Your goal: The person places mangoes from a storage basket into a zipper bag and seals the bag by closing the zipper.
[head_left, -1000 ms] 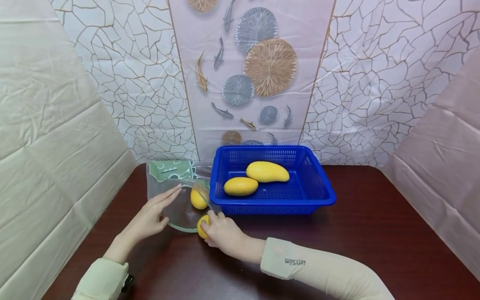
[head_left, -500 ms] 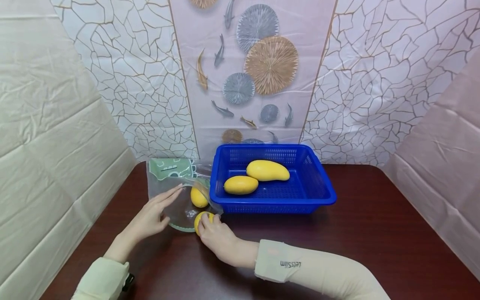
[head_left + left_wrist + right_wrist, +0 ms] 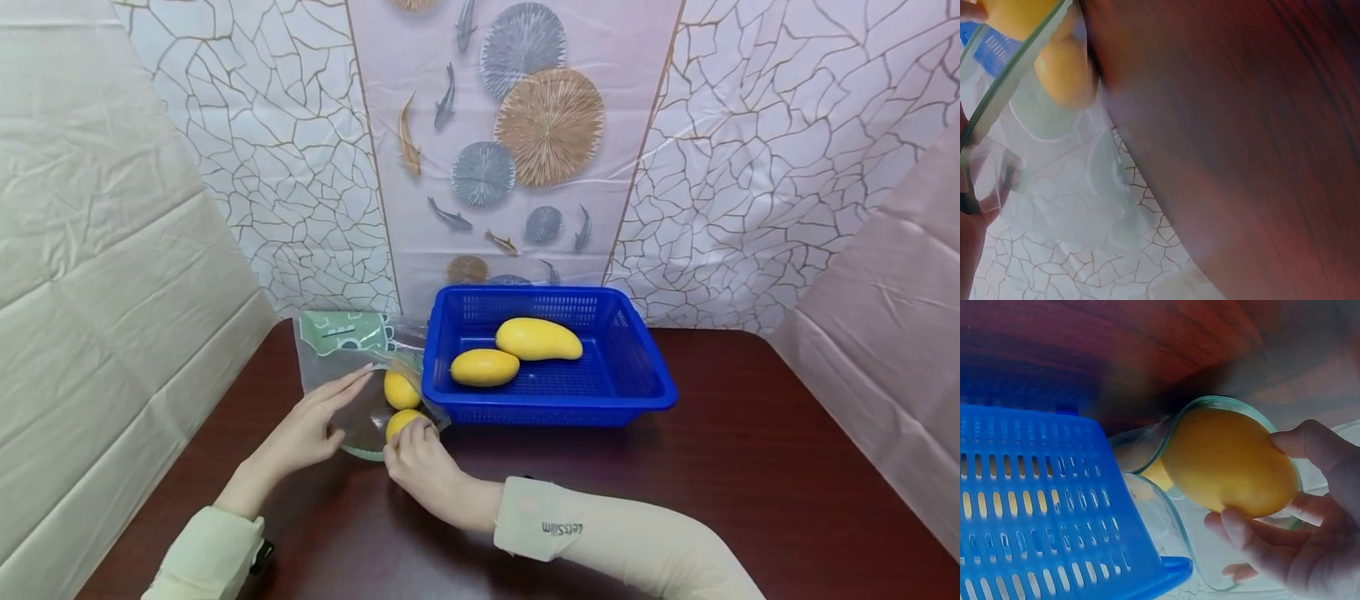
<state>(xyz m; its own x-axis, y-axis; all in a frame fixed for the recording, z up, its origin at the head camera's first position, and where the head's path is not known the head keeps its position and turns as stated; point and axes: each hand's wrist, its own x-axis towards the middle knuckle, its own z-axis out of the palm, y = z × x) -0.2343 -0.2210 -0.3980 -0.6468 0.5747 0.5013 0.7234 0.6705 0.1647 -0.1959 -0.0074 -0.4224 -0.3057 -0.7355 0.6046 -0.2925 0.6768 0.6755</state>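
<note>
The right hand (image 3: 422, 467) hides much of the mango (image 3: 401, 422) it holds at the mouth of the clear bag (image 3: 352, 392), near the counter's (image 3: 750, 467) far left corner; its fingers (image 3: 1254, 540) curl round the fruit, plain only in the right wrist view. A second mango (image 3: 401, 389) lies inside the bag, blurred through the plastic. The left hand (image 3: 307, 429) lies on the bag with fingers straight; its wrist view shows only a cut-off edge. The blue basket (image 3: 637, 375), just beside the bag, holds two more mangoes (image 3: 517, 350).
</note>
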